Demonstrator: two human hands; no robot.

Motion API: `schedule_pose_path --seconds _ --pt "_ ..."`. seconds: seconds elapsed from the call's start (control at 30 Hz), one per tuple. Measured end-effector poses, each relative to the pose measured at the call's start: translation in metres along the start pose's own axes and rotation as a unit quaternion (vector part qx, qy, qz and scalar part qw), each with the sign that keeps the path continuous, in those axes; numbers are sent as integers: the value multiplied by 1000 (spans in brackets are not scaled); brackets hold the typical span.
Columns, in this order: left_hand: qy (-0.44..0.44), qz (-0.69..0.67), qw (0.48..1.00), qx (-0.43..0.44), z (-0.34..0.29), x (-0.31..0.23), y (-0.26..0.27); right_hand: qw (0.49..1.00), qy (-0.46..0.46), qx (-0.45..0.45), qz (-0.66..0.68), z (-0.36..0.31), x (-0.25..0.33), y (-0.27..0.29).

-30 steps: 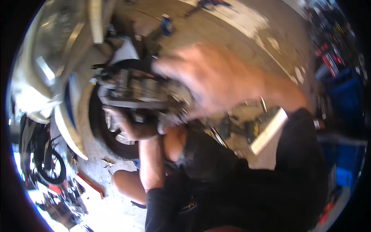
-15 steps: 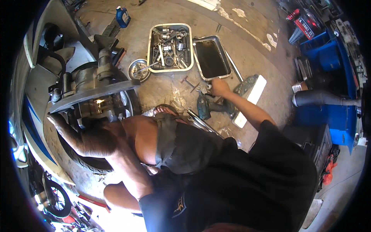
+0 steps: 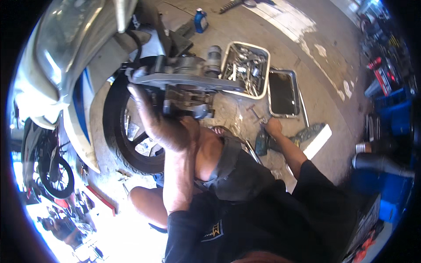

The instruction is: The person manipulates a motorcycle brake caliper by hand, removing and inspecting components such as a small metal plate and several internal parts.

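Note:
My left hand [image 3: 151,120] reaches up under a flat grey metal arm on a motorcycle's engine assembly [image 3: 188,83]. One long digit presses along its left end; the other fingers are hidden below and behind. A treaded wheel [image 3: 115,131] stands beside my left forearm. Over on the right, my right hand [image 3: 273,126] is closed near the floor, by the nose of a teal power tool [image 3: 262,142]. A small metallic bit shows at its fingertips, too small to name. My bent leg lies between both arms.
A white-rimmed tray [image 3: 265,90] of sockets and wrenches stands beyond my right hand, next to a pan of dark liquid [image 3: 296,90]. A T-shaped tool [image 3: 254,111] lies near. Farther back stands a blue bottle [image 3: 201,21]. White motorcycle panels [image 3: 85,109] rise at left; blue cabinets [image 3: 390,193] at right.
The whole view has swung left, so everything sits farther right in it. My right hand has come slightly closer to the teal power tool. My left hand stays on the metal arm.

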State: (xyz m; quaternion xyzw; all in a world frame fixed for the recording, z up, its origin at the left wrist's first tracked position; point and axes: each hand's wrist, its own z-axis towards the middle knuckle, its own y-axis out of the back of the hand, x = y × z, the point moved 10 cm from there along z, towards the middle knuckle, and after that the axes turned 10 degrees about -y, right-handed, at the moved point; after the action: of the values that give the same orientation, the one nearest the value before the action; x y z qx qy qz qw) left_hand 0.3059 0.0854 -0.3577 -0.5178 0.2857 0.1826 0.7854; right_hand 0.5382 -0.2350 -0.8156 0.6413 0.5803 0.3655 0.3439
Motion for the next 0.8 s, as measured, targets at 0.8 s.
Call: schedule_pose_path --seconds 0.8 --pt "171 -271 947 -28 6 27 6 768 134 261 569 -114 115 123"
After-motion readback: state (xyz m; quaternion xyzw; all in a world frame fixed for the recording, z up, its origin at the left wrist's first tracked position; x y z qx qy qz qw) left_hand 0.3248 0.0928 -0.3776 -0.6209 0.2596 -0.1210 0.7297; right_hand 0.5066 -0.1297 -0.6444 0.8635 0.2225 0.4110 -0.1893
